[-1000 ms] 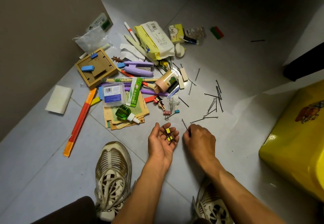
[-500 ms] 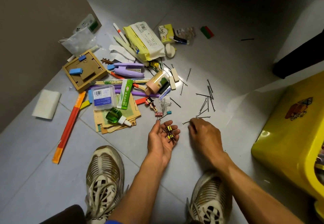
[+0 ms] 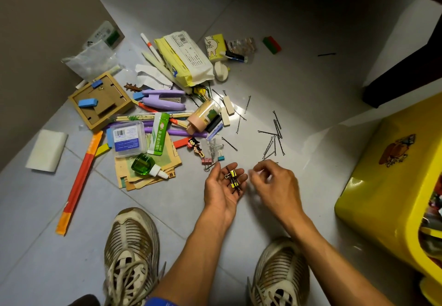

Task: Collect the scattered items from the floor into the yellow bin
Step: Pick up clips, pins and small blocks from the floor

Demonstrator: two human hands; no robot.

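Head view: I am cupping small yellow-and-black binder clips [image 3: 233, 178] in my upturned, loosely spread left hand [image 3: 223, 189], while my right hand [image 3: 275, 183], fingertips curled together (contents blurred, cannot tell), is hovering nearer the thin black wire hairpins [image 3: 275, 138] lying just ahead, long axes mostly pointing away, with the yellow plastic bin [image 3: 387, 198] well to its right.

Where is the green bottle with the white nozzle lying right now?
In the head view, the green bottle lies left of centre on the brown paper sheets, just below the clear plastic box and left of the left hand.
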